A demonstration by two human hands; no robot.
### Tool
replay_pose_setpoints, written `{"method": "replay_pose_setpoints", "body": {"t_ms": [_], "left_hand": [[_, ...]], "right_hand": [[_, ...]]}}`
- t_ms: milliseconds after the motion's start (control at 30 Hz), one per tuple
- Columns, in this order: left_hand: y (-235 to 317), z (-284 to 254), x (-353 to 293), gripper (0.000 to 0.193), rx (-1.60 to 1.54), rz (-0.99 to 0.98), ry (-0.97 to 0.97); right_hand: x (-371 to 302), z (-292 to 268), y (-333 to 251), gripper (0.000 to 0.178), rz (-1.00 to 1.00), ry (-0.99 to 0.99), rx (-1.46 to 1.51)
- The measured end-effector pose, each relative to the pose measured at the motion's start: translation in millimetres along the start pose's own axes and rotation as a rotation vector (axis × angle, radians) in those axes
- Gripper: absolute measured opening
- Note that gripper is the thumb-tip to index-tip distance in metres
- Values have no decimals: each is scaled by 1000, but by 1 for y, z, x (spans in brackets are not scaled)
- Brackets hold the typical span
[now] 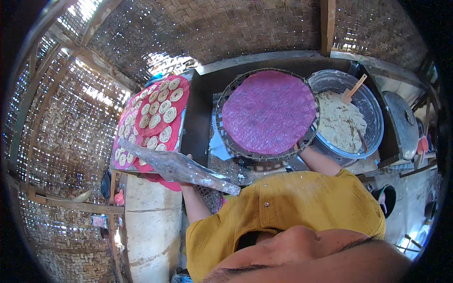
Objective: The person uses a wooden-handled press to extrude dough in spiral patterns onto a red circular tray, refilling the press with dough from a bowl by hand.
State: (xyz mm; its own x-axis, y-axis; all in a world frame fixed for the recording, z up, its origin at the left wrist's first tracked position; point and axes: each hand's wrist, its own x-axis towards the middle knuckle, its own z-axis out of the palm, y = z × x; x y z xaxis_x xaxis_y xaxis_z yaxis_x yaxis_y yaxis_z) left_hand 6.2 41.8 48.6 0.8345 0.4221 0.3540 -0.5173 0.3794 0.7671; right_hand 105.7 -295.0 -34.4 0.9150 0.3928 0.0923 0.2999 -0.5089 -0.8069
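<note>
A long, rough wooden beam (177, 169) slants across in front of me, dusted with pale flour. My left hand (187, 186) is closed round it from beneath; the wood hides most of the fingers, with one tip showing above. At the centre is a round, open-weave tray (226, 137) lined with a purple mesh sheet (269, 113) that bears only whitish specks. My right hand (303, 150) grips the tray's near right rim, its fingers mostly hidden. Left of the tray, several coiled noodle-like dough rounds (164, 106) lie on pink and red sheets (177, 126).
Behind my right hand, a large basin (376, 111) holds pale, lumpy dough (342, 120) and a spatula (354, 89). A metal lid (401, 125) leans farther right. A dark counter edge (196, 129) runs between the tray and the sheets. Woven bamboo walls (236, 26) surround the space.
</note>
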Motion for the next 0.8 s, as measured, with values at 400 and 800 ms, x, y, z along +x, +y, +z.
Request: {"method": "replay_pose_setpoints", "body": {"t_ms": [400,800], "left_hand": [[-42,72,63,38,510,-64,-328],[-65,248,91,76,-193,-370,-996]], "right_hand": [[-70,-160,-73,45,-9,-797,-45],[-73,-171,-115,75,136,-360,883]]}}
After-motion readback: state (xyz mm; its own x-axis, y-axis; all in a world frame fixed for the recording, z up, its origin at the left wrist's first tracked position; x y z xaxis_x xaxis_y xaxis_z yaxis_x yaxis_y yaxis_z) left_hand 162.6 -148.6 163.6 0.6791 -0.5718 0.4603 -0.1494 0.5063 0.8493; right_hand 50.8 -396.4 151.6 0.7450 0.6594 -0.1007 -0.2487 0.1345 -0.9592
